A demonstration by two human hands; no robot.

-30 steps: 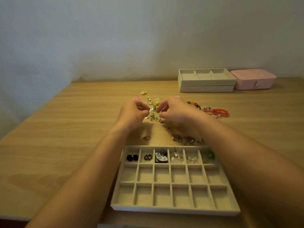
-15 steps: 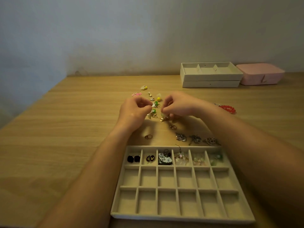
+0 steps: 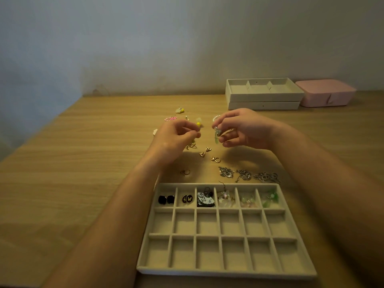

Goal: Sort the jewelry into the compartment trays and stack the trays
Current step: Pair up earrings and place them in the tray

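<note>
Green drop earring [image 3: 216, 138]: hangs from my right hand [image 3: 242, 129], pinched near its hook between thumb and forefinger, the other fingers loosely curled. It is in the air beyond the far edge of the compartment tray [image 3: 226, 274], well apart from it, above the loose pieces.

Left hand [image 3: 176, 138]: level with the right, beyond the tray's far left corner. Thumb and forefinger tips are closed together as if on fine wire. Whatever sits between them is too small to make out, so I cannot tell whether it holds anything.

Tray: far row of six compartments all occupied. Middle and near rows are bare felt.

On the table [image 3: 83, 183] beyond the tray's far edge: silver pieces [image 3: 245, 175] just beside the rim, a ring [image 3: 185, 172], gold hearts [image 3: 204, 151], and a yellow bead [image 3: 198, 122] further out. Far beyond the tray's right corner: two stacked trays [image 3: 264, 98], with a pink box [image 3: 326, 96] beside them.

Risks, my judgement:
- My hold is on thin wire only, so the drop could swing and slip on the way to the tray.
- The hook could snag the pieces lying below it, or catch the felt divider.
- The far row is full, so setting it there would mix pairs. A middle-row cell looks right.
- If my left hand holds its mate, the two hooks could tangle.
</note>
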